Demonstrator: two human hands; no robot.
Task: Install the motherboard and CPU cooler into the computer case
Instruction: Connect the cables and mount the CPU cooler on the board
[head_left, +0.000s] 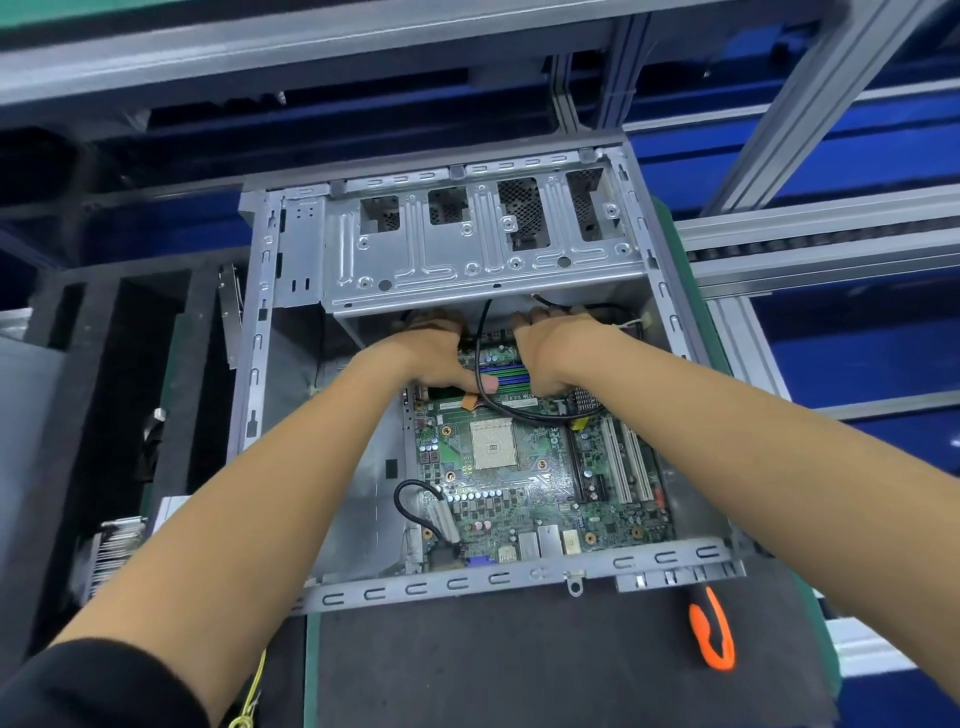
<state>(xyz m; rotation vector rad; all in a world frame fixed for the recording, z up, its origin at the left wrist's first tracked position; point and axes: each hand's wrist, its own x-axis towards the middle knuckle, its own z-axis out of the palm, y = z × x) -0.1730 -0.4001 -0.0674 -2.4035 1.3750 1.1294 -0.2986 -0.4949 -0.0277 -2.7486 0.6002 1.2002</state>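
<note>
A grey metal computer case (519, 577) lies open on the mat. Inside it sits the green motherboard (524, 499) with its pale CPU socket (493, 445) bare. My left hand (436, 353) and my right hand (545, 353) both reach to the board's far edge, under the drive cage (467, 249). Each thumb lies on top of the board near the blue memory slots (506, 371); the fingers curl over the far edge and are partly hidden. A black cable (540, 415) loops across the board between the hands. A finned cooler (111, 556) rests at the far left.
An orange-handled screwdriver (711, 634) lies on the dark mat (493, 670) right of centre, in front of the case. A short black cable (410, 499) curls at the board's left edge. Black foam trays (130, 364) stand to the left. Aluminium frame rails (810, 234) run on the right.
</note>
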